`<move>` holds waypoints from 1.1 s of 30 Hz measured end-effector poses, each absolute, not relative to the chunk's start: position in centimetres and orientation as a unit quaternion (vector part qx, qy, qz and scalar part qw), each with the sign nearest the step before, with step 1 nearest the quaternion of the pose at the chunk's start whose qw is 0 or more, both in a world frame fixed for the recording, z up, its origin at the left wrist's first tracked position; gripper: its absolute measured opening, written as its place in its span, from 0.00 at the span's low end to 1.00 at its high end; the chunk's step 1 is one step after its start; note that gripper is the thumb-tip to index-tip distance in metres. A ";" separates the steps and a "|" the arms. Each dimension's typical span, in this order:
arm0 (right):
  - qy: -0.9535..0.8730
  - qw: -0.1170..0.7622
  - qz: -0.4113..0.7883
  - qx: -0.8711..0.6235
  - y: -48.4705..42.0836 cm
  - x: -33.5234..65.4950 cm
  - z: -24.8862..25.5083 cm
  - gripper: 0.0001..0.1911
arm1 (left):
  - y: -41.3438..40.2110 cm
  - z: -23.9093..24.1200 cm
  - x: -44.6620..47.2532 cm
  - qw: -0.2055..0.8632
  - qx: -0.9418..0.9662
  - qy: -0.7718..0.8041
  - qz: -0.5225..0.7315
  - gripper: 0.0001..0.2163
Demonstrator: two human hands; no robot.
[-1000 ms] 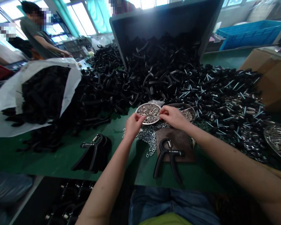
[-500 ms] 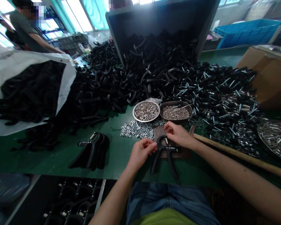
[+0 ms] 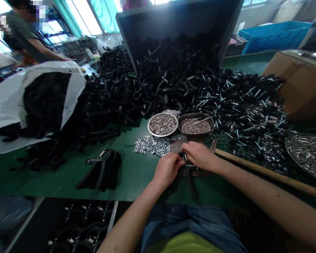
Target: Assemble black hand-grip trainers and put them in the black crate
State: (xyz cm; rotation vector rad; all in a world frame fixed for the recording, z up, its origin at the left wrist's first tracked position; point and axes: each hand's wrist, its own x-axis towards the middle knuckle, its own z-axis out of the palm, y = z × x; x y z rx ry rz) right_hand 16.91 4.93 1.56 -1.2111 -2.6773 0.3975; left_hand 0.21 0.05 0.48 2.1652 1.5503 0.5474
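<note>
A black hand gripper (image 3: 190,181) lies on a brown block (image 3: 200,173) at the near edge of the green table (image 3: 55,175). My left hand (image 3: 168,169) is closed over its left handle and top. My right hand (image 3: 198,156) is closed on the spring end at its top, fingers pinched. Both hands meet over the tool, so its head is hidden. Just beyond them lie loose silver nuts (image 3: 152,145), a round dish of metal rings (image 3: 162,124) and a dark dish of small metal parts (image 3: 196,125).
A heap of black handles (image 3: 158,88) spills from a tipped grey bin (image 3: 179,21). Black knobs with screws (image 3: 247,102) lie to the right, by a wooden handle (image 3: 265,170) and a tray of springs (image 3: 309,154). Finished hand grippers (image 3: 102,172) are stacked left. A person (image 3: 28,35) stands far left.
Both hands came back from the dish of rings to the hand gripper on the block and closed over its top. The view shifted slightly.
</note>
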 end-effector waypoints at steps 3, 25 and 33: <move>-0.906 0.076 0.126 -0.398 4.9 16.8 1.2 0.08 | -0.1 0.9 0.6 0.128 0.820 0.541 0.135 0.05; -0.783 0.009 -0.104 -0.613 0.2 29.1 0.0 0.15 | -5.1 0.5 0.3 0.056 0.812 0.581 -0.002 0.26; -0.828 0.157 0.147 -0.518 0.2 22.1 2.8 0.19 | -4.7 0.7 0.5 0.089 0.815 0.572 0.009 0.27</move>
